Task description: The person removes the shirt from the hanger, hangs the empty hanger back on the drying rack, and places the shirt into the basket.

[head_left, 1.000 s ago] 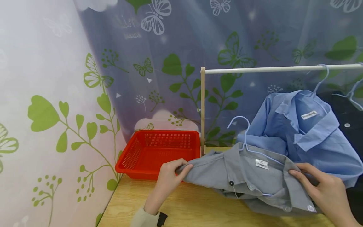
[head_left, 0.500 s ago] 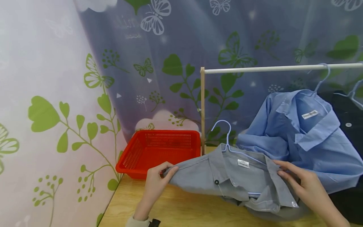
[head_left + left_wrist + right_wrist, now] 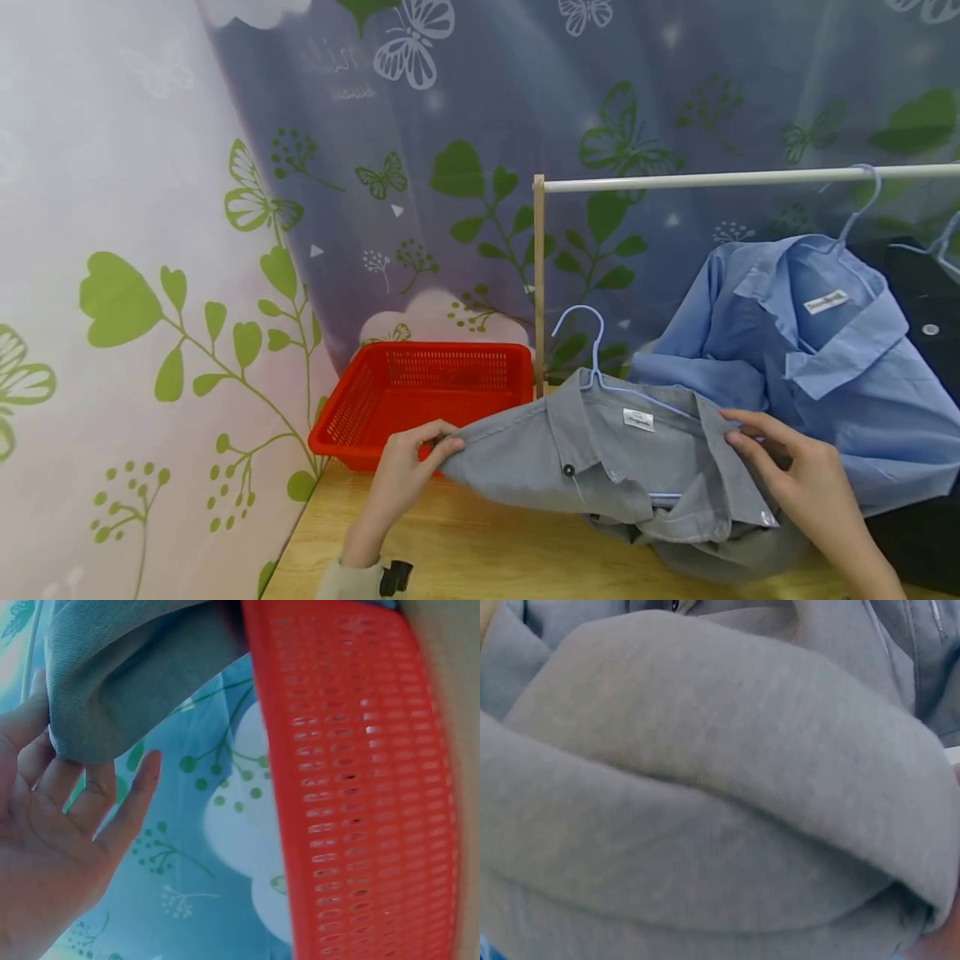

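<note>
Pinching the gray shirt (image 3: 513, 458) in narrow grips, the left hand (image 3: 402, 471) at an edge, the right hand (image 3: 812, 477) near the collar, a person holds it over the surface (image 3: 480, 542). Uneven tugging could slip its hanger (image 3: 597, 346) from the neckline. Counted: three hangers, one gray shirt, one blue shirt (image 3: 765, 333), one dark garment (image 3: 926, 304), one red basket (image 3: 450, 367), one rail (image 3: 675, 181).

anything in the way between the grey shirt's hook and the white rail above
In the head view, nothing visible blocks the hook from the left stretch of the white rail; the blue shirt hangs farther right and the wooden post stands left of the hook. The left hand and the right hand hold the grey shirt.
</note>
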A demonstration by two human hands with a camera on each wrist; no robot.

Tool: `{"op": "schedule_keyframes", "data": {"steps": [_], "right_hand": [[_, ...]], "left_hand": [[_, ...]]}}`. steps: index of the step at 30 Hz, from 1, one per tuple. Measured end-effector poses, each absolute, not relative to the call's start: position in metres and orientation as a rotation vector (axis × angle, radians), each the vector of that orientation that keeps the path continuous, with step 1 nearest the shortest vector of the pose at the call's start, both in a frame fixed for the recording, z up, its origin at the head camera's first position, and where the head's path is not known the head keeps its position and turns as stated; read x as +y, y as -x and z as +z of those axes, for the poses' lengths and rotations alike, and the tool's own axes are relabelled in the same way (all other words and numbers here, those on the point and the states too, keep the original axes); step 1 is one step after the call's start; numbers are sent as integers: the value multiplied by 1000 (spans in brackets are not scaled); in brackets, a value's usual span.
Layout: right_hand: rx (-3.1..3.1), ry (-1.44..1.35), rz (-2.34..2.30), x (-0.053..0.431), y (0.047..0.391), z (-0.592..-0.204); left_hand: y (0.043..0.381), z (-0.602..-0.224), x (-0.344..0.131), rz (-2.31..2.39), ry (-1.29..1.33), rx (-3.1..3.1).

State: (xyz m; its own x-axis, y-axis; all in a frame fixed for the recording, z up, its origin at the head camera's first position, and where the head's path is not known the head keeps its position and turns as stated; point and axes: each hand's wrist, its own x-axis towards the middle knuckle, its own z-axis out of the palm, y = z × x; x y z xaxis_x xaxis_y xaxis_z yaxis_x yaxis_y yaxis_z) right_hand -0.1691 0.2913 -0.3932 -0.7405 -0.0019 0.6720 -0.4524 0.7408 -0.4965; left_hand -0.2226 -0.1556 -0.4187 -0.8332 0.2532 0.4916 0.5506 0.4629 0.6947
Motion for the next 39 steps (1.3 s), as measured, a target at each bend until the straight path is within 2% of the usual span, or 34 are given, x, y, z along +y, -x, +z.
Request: {"op": "schedule_keyframes", "data": {"steps": [12, 26, 39], "right_hand": [[-2488, -320, 910, 296, 178, -387], [-2204, -317, 1023, 289, 176, -385], [-2196, -236, 1041, 290, 174, -384]], "left_hand": [[236, -407, -160, -1367, 854, -2453], [241, -416, -160, -1503, 724, -2426], [240, -414, -166, -1376, 695, -2427]]}}
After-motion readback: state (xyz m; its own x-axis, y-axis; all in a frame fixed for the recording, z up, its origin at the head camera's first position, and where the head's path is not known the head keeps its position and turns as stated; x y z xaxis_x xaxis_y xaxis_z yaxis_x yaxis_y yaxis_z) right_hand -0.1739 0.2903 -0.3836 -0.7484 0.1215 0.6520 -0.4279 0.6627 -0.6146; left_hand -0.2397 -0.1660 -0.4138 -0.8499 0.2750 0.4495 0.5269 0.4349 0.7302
